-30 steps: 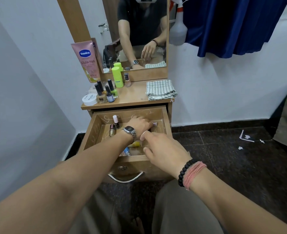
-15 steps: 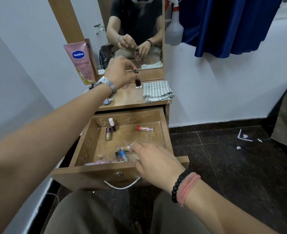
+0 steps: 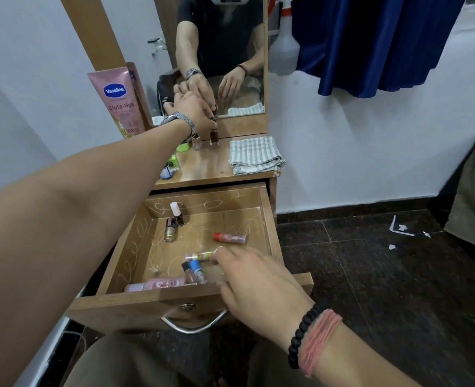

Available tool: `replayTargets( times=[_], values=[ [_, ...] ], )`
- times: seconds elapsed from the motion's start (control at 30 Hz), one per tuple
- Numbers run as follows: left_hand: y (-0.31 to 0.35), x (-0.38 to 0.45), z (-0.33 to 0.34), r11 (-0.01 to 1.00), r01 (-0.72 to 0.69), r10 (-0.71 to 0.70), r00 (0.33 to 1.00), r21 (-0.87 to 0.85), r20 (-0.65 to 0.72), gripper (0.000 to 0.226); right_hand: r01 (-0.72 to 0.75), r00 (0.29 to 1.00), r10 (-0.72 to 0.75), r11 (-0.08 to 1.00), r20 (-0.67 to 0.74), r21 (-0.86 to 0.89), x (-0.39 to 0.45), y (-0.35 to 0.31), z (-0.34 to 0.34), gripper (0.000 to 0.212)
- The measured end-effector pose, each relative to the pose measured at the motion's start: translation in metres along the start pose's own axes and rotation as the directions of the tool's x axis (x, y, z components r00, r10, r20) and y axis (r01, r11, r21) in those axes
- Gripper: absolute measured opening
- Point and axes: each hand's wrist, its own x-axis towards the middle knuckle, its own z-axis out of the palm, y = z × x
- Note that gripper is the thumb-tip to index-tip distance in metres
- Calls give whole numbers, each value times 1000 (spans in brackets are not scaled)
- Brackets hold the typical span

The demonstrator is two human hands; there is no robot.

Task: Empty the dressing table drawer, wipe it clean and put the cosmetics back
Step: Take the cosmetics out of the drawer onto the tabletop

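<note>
The open wooden drawer (image 3: 267, 219) has white scribbles on its floor. In it lie a white-capped bottle (image 3: 176, 211), a gold nail polish (image 3: 170, 231), a red-capped tube (image 3: 230, 237), a small yellow-pink tube (image 3: 199, 256), a blue-capped tube (image 3: 196, 270) and a pink bottle (image 3: 158, 284). My right hand (image 3: 253, 283) reaches into the drawer and pinches the end of the yellow-pink tube. My left hand (image 3: 193, 110) is over the table top (image 3: 211, 169) and pinches the cap of a dark brown nail polish bottle (image 3: 214, 137) that stands there.
A folded striped cloth (image 3: 254, 155) lies on the table's right side. A pink Vaseline tube (image 3: 117, 103) leans at the back left, with several small bottles (image 3: 172, 167) half hidden by my left arm. A spray bottle (image 3: 282, 54) hangs beside the mirror (image 3: 230, 51). Paper scraps (image 3: 398, 227) lie on the dark floor.
My left hand took the dark nail polish out of the drawer, carried it up and set it down on the table top. My right hand slid forward onto the yellow-pink tube.
</note>
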Motion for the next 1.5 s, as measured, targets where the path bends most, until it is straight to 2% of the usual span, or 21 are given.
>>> replayTargets(
  times=[0.6, 0.93, 1.17, 1.27, 1.37, 1.43, 1.5],
  values=[
    [-22, 24, 14, 994, 49, -48, 999, 94, -19, 25, 9, 1000, -9, 1000, 25, -15, -1, -2, -2, 31],
    [-30, 37, 21, 995, 54, -56, 998, 83, 30, 40, 8, 1000, -8, 1000, 27, -20, 0, -2, -3, 31],
    [-27, 24, 9, 996, 16, -18, 1000, 91, 24, 40, -3, 1000, 3, 1000, 27, -5, -1, -2, -5, 31],
    [-18, 3, -17, 994, -96, 101, 987, 51, -123, 30, -53, 998, 54, 999, 12, -4, -1, 2, -6, 28],
    [-5, -30, -41, 964, -267, 261, 932, 11, -251, 22, -136, 991, 137, 990, 11, -44, 0, 13, -6, 33],
    [1, -60, -49, 920, -390, 369, 892, -31, -260, 18, -196, 980, 198, 977, 16, -90, 1, 21, -8, 35],
    [1, -93, -47, 875, -484, 470, 858, -19, -208, 15, -247, 968, 252, 961, 21, -127, 1, 29, -10, 37]
  ],
)
